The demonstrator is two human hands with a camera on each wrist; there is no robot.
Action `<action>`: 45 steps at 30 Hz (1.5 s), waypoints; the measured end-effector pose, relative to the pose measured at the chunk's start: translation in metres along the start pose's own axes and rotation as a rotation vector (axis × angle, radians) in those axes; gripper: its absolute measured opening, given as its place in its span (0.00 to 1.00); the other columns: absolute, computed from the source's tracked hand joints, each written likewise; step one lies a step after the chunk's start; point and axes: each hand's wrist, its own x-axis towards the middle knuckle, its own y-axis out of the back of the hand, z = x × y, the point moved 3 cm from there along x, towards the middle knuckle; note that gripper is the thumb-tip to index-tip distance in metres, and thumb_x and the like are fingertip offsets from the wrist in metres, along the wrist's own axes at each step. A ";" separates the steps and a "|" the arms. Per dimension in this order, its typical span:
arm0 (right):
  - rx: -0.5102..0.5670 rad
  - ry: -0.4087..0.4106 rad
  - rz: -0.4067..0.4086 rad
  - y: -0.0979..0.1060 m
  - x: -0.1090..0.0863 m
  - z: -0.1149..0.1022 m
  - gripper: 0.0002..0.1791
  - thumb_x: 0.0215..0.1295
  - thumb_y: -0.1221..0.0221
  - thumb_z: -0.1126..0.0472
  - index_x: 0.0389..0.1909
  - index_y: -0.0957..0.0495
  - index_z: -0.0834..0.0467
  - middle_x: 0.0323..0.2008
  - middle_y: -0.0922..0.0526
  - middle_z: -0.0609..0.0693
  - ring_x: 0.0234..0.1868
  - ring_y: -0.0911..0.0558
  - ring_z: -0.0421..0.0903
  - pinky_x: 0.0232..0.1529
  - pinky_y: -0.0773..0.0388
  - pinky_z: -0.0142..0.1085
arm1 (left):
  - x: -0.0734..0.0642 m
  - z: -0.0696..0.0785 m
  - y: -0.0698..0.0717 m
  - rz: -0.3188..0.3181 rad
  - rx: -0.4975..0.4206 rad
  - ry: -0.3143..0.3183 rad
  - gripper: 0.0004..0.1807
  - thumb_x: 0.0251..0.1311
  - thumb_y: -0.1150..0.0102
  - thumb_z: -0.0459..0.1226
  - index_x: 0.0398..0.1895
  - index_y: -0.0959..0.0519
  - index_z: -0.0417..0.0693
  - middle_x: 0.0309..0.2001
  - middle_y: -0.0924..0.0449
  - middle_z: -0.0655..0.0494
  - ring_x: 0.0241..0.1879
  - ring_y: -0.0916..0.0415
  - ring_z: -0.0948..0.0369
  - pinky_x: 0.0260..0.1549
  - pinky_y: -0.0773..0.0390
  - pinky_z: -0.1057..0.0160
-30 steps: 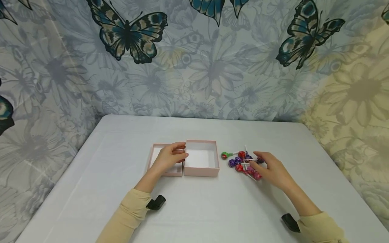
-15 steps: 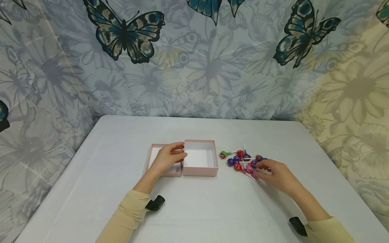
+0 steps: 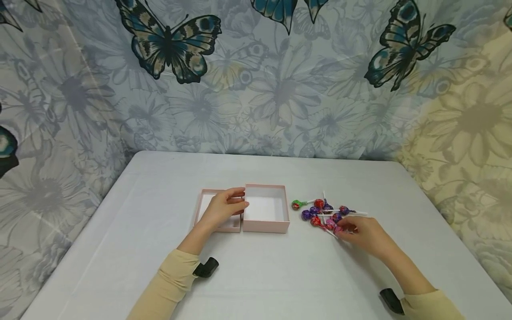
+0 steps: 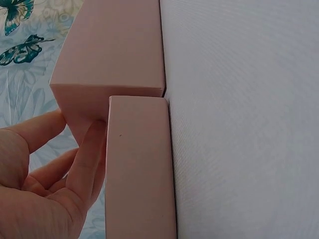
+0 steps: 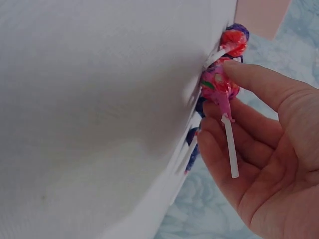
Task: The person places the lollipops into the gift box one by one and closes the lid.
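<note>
In the head view my left hand (image 3: 224, 209) reaches over the shallow pink lid (image 3: 229, 229) to the deeper pink box (image 3: 266, 226). The left wrist view has its fingers against the box's side wall and the thumb at the rim. My right hand (image 3: 366, 233) is at the near right of a pile of lollipops (image 3: 315, 211). In the right wrist view its thumb and fingers pinch a pink-wrapped lollipop (image 5: 219, 84), whose white stick (image 5: 231, 149) points toward the palm. Red and purple lollipops lie right beside it.
A green-wrapped lollipop (image 3: 296, 205) lies at the pile's left, near the box. All of this stands on a white-covered table (image 3: 280, 275). Behind it hangs a butterfly-patterned cloth (image 3: 280, 111). Each wrist bears a black device (image 3: 206, 267).
My right hand has moved nearer and slightly right along the pile, from the purple lollipops to the pink one, which it now pinches. The left hand stays at the box.
</note>
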 end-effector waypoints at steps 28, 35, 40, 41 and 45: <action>0.183 0.052 0.121 0.000 0.048 -0.061 0.15 0.57 0.30 0.56 0.45 0.15 0.55 0.37 0.15 0.45 0.37 0.18 0.44 0.39 0.17 0.39 | 0.002 -0.004 -0.001 0.006 -0.016 0.005 0.29 0.61 0.36 0.31 0.66 0.30 0.37 0.63 0.28 0.41 0.60 0.27 0.51 0.45 0.17 0.61; 0.271 0.056 0.132 -0.005 0.075 -0.078 0.17 0.59 0.30 0.56 0.48 0.17 0.55 0.39 0.15 0.46 0.39 0.17 0.45 0.41 0.15 0.39 | 0.002 -0.004 -0.001 0.007 -0.027 0.001 0.29 0.61 0.36 0.30 0.66 0.30 0.38 0.62 0.27 0.41 0.60 0.27 0.50 0.45 0.17 0.60; 0.340 0.072 0.135 -0.006 0.091 -0.089 0.17 0.60 0.31 0.53 0.48 0.17 0.53 0.41 0.15 0.45 0.41 0.18 0.44 0.43 0.16 0.38 | 0.001 -0.003 -0.001 0.013 -0.031 -0.007 0.28 0.61 0.36 0.31 0.65 0.29 0.37 0.62 0.27 0.40 0.60 0.27 0.49 0.46 0.17 0.59; 0.355 0.074 0.136 -0.007 0.095 -0.092 0.17 0.60 0.31 0.53 0.48 0.17 0.53 0.41 0.15 0.45 0.41 0.18 0.44 0.44 0.16 0.37 | 0.001 -0.003 -0.001 0.013 -0.030 -0.009 0.28 0.61 0.36 0.31 0.65 0.29 0.37 0.62 0.27 0.40 0.60 0.27 0.49 0.45 0.17 0.59; 0.387 0.079 0.133 -0.010 0.107 -0.104 0.16 0.60 0.31 0.53 0.48 0.17 0.53 0.42 0.15 0.45 0.42 0.19 0.43 0.45 0.17 0.36 | 0.002 -0.004 -0.002 0.014 -0.034 -0.005 0.29 0.61 0.36 0.30 0.66 0.30 0.37 0.62 0.28 0.40 0.60 0.27 0.49 0.45 0.17 0.60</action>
